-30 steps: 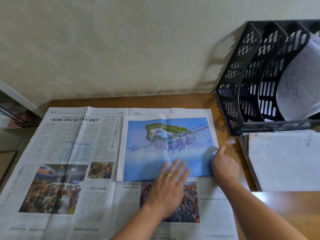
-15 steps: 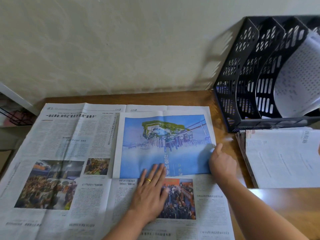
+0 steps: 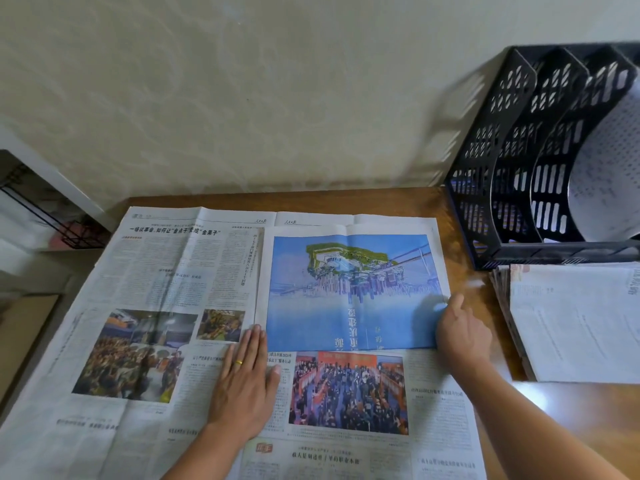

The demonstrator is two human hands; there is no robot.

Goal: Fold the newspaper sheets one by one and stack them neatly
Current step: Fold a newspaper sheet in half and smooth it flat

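A folded newspaper sheet (image 3: 349,292) with a large blue picture lies on the right half of an open newspaper sheet (image 3: 156,282) spread over the wooden table. My left hand (image 3: 244,382) lies flat with straight fingers, the fingertips touching the folded sheet's lower left corner. At the folded sheet's right edge, my right hand (image 3: 462,332) holds the paper with curled fingers. A stack of folded newspapers (image 3: 575,323) sits on the table to the right.
A black perforated file rack (image 3: 526,161) holding a curved white sheet stands at the back right against the wall. Bare wooden table (image 3: 568,420) shows in front of the stack. A wire rack (image 3: 45,216) is beyond the table's left edge.
My left hand has slid left along the folded sheet's near edge, from the middle to its lower left corner. My right hand has stayed at the right edge.
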